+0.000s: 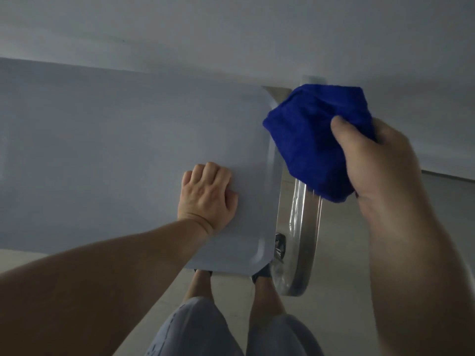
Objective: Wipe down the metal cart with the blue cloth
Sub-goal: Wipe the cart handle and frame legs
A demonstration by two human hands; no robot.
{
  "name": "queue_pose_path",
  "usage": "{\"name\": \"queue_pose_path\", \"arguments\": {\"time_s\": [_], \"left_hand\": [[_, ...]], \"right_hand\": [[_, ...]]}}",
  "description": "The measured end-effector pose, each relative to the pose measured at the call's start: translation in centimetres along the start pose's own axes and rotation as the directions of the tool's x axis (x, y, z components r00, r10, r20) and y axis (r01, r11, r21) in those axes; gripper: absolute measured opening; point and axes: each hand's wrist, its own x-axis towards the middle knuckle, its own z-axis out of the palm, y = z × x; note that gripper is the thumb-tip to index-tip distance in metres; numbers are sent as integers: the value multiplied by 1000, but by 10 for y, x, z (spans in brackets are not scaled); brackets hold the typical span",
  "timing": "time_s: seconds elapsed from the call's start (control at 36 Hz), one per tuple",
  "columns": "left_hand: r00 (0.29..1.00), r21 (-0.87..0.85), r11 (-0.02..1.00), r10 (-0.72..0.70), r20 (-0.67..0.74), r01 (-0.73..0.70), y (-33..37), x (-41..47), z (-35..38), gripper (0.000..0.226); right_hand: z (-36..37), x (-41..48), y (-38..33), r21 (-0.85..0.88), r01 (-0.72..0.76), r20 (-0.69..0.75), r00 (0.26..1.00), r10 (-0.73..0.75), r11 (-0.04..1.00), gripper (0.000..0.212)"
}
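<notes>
While right hand (380, 163) grips blue cloth (313, 129) hiding handle (305, 214) — left hand (205, 194) fingers curled, empty.

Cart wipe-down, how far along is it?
Done: cannot tell; the top shows no wipe marks. In hand: the right hand grips the cloth over the upper part of the handle, while the left hand rests on the top. Left: the bare handle below the cloth.

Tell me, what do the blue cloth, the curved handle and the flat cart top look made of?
Blue cloth: soft fuzzy fabric, likely microfibre; bunches into folds.
Handle: polished metal tube, probably steel; streaky reflections.
Cart top: smooth matte sheet, seemingly metal; pressed rounded rim.
</notes>
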Motion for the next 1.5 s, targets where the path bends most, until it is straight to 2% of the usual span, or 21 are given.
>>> {"name": "queue_pose_path", "arguments": {"time_s": [0.11, 0.19, 0.25, 0.36, 0.39, 0.47, 0.56, 0.64, 0.69, 0.72, 0.78, 0.86, 0.92, 0.97, 1.06, 1.11, 1.14, 1.19, 1.25, 1.36, 1.5], "left_hand": [[1000, 7, 1000, 3, 13, -3, -1, 0, 0, 19], [1000, 7, 1000, 3, 13, -3, -3, 0, 0, 19], [1000, 11, 1000, 5, 12, -6, -4, 0, 1, 18], [1000, 11, 1000, 12, 5, -12, -5, 0, 1, 18], [1000, 12, 1000, 14, 7, -14, -5, 0, 1, 18], [1000, 11, 1000, 11, 8, -11, -5, 1, 1, 19], [1000, 9, 1000, 6, 9, -6, -6, 1, 1, 17], [1000, 11, 1000, 14, 5, -14, -6, 0, 2, 17], [1000, 15, 1000, 15, 9, -15, -6, 0, 2, 18], [1000, 17, 1000, 15, 13, -15, -6, 0, 2, 18], [1000, 14, 1000, 18, 17, -18, -5, 0, 1, 18], [1000, 13, 1000, 15, 26, -15, -3, 0, -1, 19], [999, 18, 1000, 10, 31, -11, -2, 0, -1, 19], [999, 26, 1000, 7, 31, -8, -2, -1, -1, 20], [1000, 41, 999, 10, 23, -11, -1, -1, 0, 20], [1000, 46, 999, 11, 14, -12, -1, -1, 0, 19], [1000, 49, 999, 12, 10, -13, -1, -1, 0, 19], [1000, 50, 999, 10, 5, -10, 0, -1, 0, 18], [1000, 51, 999, 10, 8, -11, 0, -1, 0, 20], [1000, 55, 998, 3, 4, -3, 0, 0, 1, 20], [1000, 62, 998, -3, 25, 2, 2, -2, 2, 19]], "right_hand": [[18, -12, 3, 63, -49, -6, 999, 49, 997, 9], [28, -15, -3, 111, -47, -59, 997, 54, 993, 31], [23, -15, -2, 113, -53, -65, 996, 60, 992, 27], [13, -12, -4, 226, -113, 76, 992, 98, 968, 8], [12, -12, -6, 239, -119, 90, 991, 100, 964, 9], [13, -7, -11, 214, -115, 77, 992, 100, 970, 13], [23, 2, -16, 108, -97, -25, 995, 100, 989, 10], [41, 6, -22, -48, -53, -51, 997, 50, 997, 26], [48, 8, -27, -120, -54, -28, 998, 51, 991, 52], [48, 12, -30, -142, -82, -19, 997, 80, 986, 56], [43, 24, -36, -134, -159, 31, 986, 164, 978, 48], [34, 38, -45, -65, -274, 185, 942, 281, 960, 42], [32, 44, -50, -44, -300, 267, 916, 301, 953, 40], [32, 49, -54, -61, -306, 280, 908, 311, 950, 39], [38, 51, -53, -142, -219, 150, 959, 239, 965, 20], [45, 40, -46, -216, -113, 12, 993, 118, 970, 20], [47, 28, -41, -248, -58, -47, 998, 47, 967, 21], [49, 2, -27, -282, 17, -118, 992, -52, 959, 40], [45, -25, -5, -238, 33, -100, 993, -58, 971, 43], [35, -94, 54, -152, -19, 39, 999, 25, 988, 36], [32, -156, 110, -80, -48, 51, 997, 52, 996, 35]]}}
